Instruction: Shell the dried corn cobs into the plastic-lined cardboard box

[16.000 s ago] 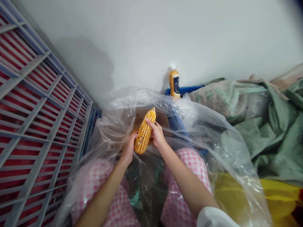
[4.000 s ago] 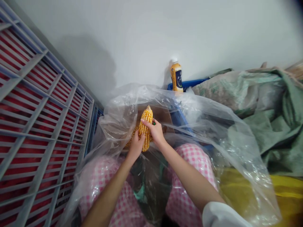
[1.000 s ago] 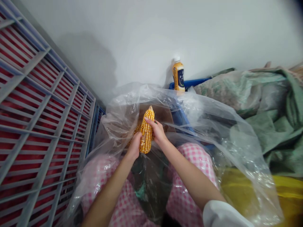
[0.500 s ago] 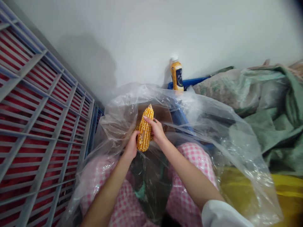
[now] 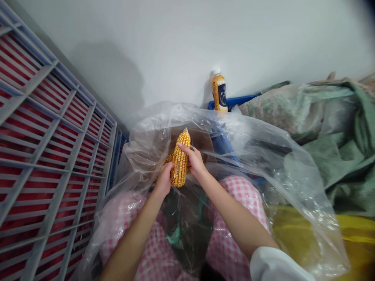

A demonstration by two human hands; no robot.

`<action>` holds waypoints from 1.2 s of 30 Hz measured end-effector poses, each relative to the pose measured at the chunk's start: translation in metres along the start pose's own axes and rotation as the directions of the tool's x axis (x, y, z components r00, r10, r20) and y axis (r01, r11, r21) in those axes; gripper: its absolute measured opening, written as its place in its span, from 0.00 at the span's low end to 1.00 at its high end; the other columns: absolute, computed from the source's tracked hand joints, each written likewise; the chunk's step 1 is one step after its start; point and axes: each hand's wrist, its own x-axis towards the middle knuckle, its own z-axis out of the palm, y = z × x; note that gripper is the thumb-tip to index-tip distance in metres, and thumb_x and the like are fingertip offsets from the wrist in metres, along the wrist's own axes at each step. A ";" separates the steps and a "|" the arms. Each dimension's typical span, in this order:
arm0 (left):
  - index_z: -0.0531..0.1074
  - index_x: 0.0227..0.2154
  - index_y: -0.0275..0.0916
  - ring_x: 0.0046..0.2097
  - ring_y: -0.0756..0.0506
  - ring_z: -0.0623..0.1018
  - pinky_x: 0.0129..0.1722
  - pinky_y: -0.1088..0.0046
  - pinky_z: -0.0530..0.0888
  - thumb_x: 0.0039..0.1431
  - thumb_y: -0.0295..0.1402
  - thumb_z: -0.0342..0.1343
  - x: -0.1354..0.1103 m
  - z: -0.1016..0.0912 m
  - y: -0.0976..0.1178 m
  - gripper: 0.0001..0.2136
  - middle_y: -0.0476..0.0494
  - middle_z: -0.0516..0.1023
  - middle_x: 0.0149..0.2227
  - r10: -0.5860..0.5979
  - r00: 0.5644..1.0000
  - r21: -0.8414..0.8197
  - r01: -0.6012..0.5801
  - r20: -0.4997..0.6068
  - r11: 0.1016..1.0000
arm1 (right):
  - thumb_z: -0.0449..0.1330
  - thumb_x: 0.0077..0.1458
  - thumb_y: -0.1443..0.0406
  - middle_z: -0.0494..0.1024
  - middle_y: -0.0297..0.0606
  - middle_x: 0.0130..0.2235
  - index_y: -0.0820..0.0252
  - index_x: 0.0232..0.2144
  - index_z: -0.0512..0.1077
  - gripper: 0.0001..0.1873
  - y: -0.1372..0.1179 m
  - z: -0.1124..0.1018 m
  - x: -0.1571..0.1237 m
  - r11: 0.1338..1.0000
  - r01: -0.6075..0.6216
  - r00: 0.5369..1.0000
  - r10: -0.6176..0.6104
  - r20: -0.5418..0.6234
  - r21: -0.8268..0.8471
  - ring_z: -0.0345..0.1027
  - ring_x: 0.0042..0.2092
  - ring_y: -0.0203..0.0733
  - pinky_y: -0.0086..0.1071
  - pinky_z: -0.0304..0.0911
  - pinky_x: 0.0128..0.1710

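A yellow ear of corn (image 5: 181, 158) stands nearly upright between my hands, its pale tip pointing away from me. My right hand (image 5: 193, 159) grips its right side, the thumb lying across the kernels. On the lower left side, my left hand (image 5: 165, 177) is closed on the ear, its thumb pressed to the kernels beside a pale damaged patch. The fingers behind the ear are mostly hidden. Under the hands spreads a clear plastic bag (image 5: 146, 138), opened over my knees. More yellow kernels or corn (image 5: 168, 159) show behind the ear, partly covered.
A grey slatted crate (image 5: 58, 156) with red behind it rises on the left. A juice bottle (image 5: 219, 91) stands by the wall on a blue crate (image 5: 221, 144). Green-grey sacks (image 5: 336, 156) and a yellow sack (image 5: 357, 238) lie to the right.
The ear and my left hand have shifted slightly right. The pale patch looks smaller, with the left thumb now nearer to it. My right hand has barely moved.
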 end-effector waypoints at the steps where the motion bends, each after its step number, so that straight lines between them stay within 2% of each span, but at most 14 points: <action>1: 0.67 0.21 0.37 0.36 0.45 0.75 0.36 0.72 0.70 0.37 0.34 0.57 -0.001 0.000 0.000 0.07 0.50 0.73 0.22 -0.002 1.000 -0.007 0.002 -0.005 1.000 | 0.69 0.32 0.57 0.72 0.30 0.23 0.59 0.27 0.70 0.19 0.000 0.000 0.000 1.000 0.004 1.000 -0.004 0.003 -0.002 0.63 0.24 0.33 0.29 0.60 0.29; 8: 0.70 0.24 0.37 0.36 0.46 0.74 0.36 0.73 0.69 0.34 0.35 0.58 -0.006 0.009 0.010 0.10 0.51 0.74 0.25 -0.071 0.992 -0.087 0.062 -0.105 0.994 | 0.69 0.32 0.57 0.73 0.31 0.25 0.59 0.28 0.70 0.19 0.000 0.000 0.001 1.000 0.023 1.000 -0.023 0.018 -0.001 0.66 0.26 0.34 0.30 0.60 0.30; 16: 0.71 0.26 0.36 0.37 0.46 0.75 0.36 0.74 0.68 0.36 0.37 0.61 -0.004 0.004 0.004 0.13 0.50 0.76 0.27 -0.048 0.998 -0.035 0.046 -0.037 0.998 | 0.69 0.32 0.57 0.73 0.31 0.25 0.60 0.29 0.70 0.20 0.001 0.000 0.003 1.000 0.029 1.000 -0.029 0.008 0.013 0.65 0.26 0.34 0.29 0.60 0.30; 25: 0.69 0.23 0.37 0.35 0.46 0.74 0.35 0.72 0.68 0.34 0.33 0.59 -0.006 0.005 0.005 0.09 0.50 0.74 0.25 -0.030 0.999 -0.013 0.030 -0.030 0.999 | 0.69 0.32 0.57 0.73 0.31 0.24 0.60 0.28 0.70 0.20 0.001 0.000 0.002 1.000 0.016 1.000 -0.016 0.005 0.004 0.64 0.25 0.33 0.29 0.60 0.29; 29: 0.71 0.25 0.37 0.36 0.45 0.75 0.36 0.71 0.69 0.35 0.34 0.58 -0.005 0.006 0.006 0.10 0.49 0.76 0.26 -0.067 0.997 -0.067 0.063 -0.047 0.996 | 0.69 0.33 0.57 0.73 0.31 0.25 0.59 0.29 0.70 0.19 -0.001 0.001 0.001 1.000 0.018 1.000 -0.018 0.010 -0.009 0.65 0.26 0.34 0.30 0.60 0.30; 36: 0.70 0.24 0.37 0.35 0.46 0.75 0.32 0.74 0.67 0.37 0.36 0.61 0.003 0.000 -0.005 0.11 0.48 0.76 0.27 0.011 1.000 0.003 -0.011 -0.027 1.000 | 0.69 0.33 0.58 0.73 0.31 0.25 0.60 0.29 0.71 0.19 0.001 0.000 0.002 0.999 0.049 0.998 -0.049 0.025 0.010 0.64 0.26 0.33 0.28 0.60 0.30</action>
